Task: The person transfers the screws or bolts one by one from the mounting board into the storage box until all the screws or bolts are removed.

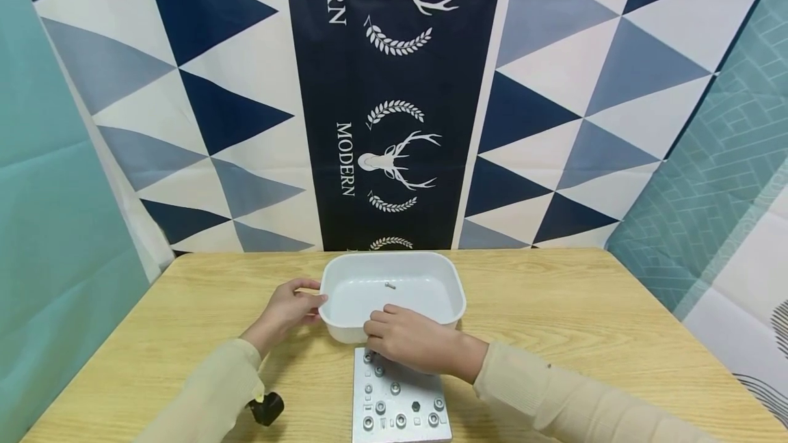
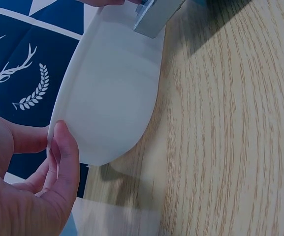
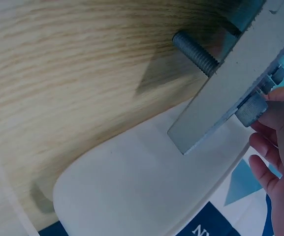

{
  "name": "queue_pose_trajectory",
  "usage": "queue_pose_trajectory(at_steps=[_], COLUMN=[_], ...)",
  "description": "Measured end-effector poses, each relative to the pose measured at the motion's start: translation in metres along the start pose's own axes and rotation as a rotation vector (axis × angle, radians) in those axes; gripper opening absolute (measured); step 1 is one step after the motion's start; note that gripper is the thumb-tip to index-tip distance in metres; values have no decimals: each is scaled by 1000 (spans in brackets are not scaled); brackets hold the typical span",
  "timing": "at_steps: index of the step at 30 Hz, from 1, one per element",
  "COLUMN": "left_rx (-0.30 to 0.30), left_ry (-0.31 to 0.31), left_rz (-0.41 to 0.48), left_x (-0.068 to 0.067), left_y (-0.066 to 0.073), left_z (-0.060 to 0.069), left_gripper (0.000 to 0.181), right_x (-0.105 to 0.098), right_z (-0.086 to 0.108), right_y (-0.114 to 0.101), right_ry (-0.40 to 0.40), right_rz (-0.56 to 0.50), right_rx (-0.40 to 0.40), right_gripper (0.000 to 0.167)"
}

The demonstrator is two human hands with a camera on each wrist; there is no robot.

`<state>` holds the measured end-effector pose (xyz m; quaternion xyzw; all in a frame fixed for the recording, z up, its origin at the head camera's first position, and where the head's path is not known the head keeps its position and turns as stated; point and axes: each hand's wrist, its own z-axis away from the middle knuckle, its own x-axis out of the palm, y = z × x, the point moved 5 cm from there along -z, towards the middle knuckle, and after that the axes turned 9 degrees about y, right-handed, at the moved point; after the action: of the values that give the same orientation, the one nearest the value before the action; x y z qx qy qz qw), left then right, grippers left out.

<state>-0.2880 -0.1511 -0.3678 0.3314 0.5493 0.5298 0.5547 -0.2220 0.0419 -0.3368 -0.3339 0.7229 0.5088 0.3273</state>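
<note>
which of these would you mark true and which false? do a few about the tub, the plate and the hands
1. The left hand holds the rim of the white tub. True.
2. Nothing lies in the tub. False: a small screw-like piece lies inside it.
3. The right hand is at the end of the metal plate nearest the tub. True.
4. The plate is on the far side of the tub from the person. False: it is on the near side.
5. Several bolts are set in the plate. True.
6. The black object is right of the plate. False: the black object is left of it.
</note>
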Motion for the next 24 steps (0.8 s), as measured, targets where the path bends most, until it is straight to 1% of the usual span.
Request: queue_pose_trajectory(at_steps=[7,13,24], left_rx=[2,8,9], left_ry=[7,5,10], left_rz=[-5,-4,-17], left_x=[0,0,-1], left_y=[-3,-1,-3], left_z=[0,-1,-1], left_gripper=[36,36,35], right_x=[3,4,2], right_z=[2,3,4], right_y=[0,1,-2], right_ry=[10,30,79], right_rz=[-83,-139,-161], right_rx=[48,75,86], right_gripper=[7,4,4])
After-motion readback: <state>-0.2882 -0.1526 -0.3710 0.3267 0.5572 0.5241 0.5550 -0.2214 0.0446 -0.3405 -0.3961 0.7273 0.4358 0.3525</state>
